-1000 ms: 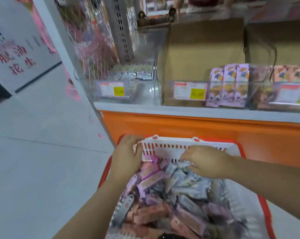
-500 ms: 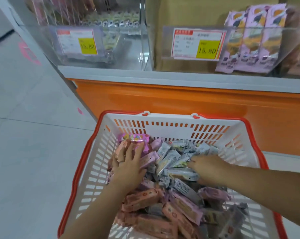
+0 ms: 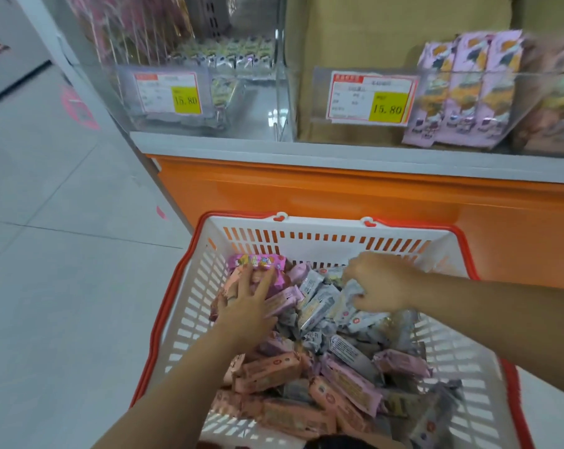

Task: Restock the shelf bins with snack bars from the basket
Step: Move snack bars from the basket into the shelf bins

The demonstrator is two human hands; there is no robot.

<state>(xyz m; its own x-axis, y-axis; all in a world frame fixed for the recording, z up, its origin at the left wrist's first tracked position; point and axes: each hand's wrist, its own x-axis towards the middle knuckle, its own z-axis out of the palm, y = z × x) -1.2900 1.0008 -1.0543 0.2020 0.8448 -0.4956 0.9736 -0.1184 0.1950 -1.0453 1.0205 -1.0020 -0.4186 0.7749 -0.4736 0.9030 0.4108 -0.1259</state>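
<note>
Head view: our left hand [image 3: 248,306] lies spread flat on pink snack bars [image 3: 267,372] in the basket [image 3: 190,306]; our right hand [image 3: 379,283] pinches a grey bar [image 3: 352,294].

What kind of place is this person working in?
Most likely a shop aisle. Clear shelf bins carry price tags reading 15.80, and a shopping basket full of wrapped snack bars sits below, with both hands in it.

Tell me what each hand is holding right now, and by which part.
Right hand pinches a grey snack bar by its upper end. Left hand lies flat on pink bars, gripping nothing.
</note>
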